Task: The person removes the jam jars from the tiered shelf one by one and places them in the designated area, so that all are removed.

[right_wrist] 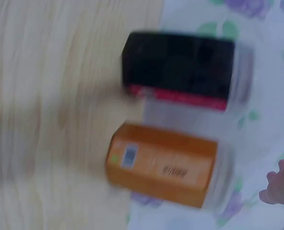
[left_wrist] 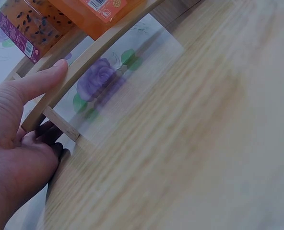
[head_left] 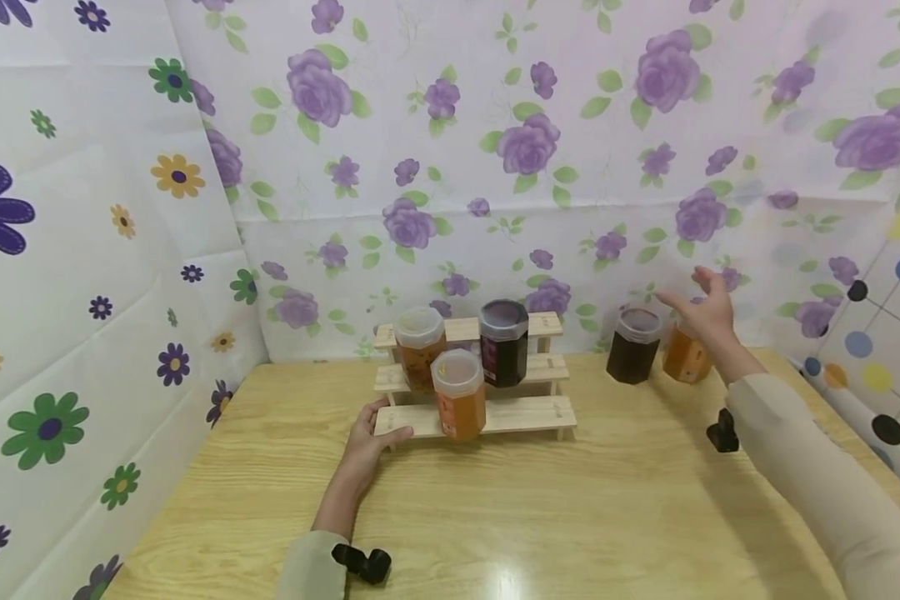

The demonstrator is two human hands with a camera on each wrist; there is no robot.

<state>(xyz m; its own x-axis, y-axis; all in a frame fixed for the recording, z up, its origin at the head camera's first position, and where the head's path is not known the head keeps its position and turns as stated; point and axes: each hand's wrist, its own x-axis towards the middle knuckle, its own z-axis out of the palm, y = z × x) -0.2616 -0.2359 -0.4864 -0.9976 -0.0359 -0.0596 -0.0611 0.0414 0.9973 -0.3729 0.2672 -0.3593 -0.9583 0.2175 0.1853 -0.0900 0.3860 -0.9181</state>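
Note:
My left hand (head_left: 365,442) holds the left end of the bottom step of a three-step wooden rack (head_left: 528,414). Its thumb lies over the board and the other fingers curl beneath, as the left wrist view shows. On the rack stand an orange jar (head_left: 461,408) at the front, an amber jar with dark seeds (left_wrist: 41,24) behind it, and a dark jar (head_left: 505,354). At the right, my right hand (head_left: 708,315) hovers with spread fingers over another orange jar (right_wrist: 163,165), grasping nothing. Beside that jar stands a second dark jar (right_wrist: 180,67). All have whitish lids.
The rack and the loose jars stand at the back of a light wooden table (head_left: 510,508). Right behind it hangs a purple-flowered cloth (head_left: 450,167). Patterned cloths also border the left side and the right side (head_left: 881,333).

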